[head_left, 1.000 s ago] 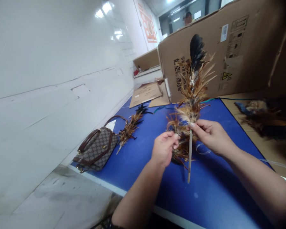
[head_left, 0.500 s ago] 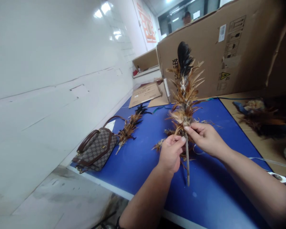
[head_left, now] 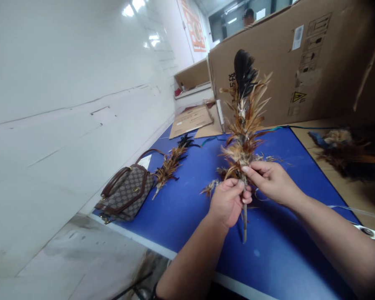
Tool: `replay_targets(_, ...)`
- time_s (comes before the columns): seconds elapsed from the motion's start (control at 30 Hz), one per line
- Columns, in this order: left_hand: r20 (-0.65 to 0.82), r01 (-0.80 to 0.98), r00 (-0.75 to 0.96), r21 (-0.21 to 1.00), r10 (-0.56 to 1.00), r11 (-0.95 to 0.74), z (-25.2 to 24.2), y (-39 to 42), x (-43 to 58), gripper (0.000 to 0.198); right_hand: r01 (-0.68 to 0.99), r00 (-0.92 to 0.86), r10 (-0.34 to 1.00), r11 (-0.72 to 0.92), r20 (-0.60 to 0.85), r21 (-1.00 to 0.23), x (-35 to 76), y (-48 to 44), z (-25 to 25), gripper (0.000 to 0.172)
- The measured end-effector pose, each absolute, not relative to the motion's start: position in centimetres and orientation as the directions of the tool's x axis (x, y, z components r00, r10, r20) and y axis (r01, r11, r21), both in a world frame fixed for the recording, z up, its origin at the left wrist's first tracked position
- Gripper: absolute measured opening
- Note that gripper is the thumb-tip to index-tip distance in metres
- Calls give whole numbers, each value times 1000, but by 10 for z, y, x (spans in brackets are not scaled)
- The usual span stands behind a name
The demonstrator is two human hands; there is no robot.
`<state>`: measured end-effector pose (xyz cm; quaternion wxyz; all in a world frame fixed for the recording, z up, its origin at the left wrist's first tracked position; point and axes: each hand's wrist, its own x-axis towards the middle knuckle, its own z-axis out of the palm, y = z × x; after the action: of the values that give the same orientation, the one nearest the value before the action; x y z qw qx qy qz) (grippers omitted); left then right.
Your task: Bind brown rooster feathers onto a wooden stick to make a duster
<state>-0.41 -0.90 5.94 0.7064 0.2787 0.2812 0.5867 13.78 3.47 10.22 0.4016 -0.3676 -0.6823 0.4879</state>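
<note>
Feather stick now more upright

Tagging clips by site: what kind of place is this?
Probably a small craft workshop or packing room. Both hands, left hand and right hand, grip a half-made feather duster over a blue table; a finished one lies nearby, with loose feathers and a big cardboard box behind.

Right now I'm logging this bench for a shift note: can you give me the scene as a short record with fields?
left hand: gripping the stick of the feather duster
right hand: pinching the feathers at the stick
duster pose: upright, black tip on top
table: blue
on table: handbag, second feather duster
behind: cardboard box
</note>
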Motion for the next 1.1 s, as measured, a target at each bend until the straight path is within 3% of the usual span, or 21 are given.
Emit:
replay_targets(0.17,-77,-715,76,691,994,108,64,-12,-2,29,155,-367,885,363,288,-919,135,34,104,48)
replay_targets(0.5,-30,-671,-30,742,999,2,64,-11,2,29,61,-263,944,222,199,-973,122,24,102,44)
replay_targets(0.73,-91,-707,-85,708,992,4,58,-10,0,19,109,-191,948,279,255,-954,128,29,99,42)
replay_targets(0.93,-194,-613,191,742,962,272,52,-24,-5,17,163,-100,952,302,289,-939,133,33,100,41)
replay_targets(1.1,-186,-661,290,671,939,337,55,-37,-12,24,154,-97,949,313,301,-937,133,32,104,43)
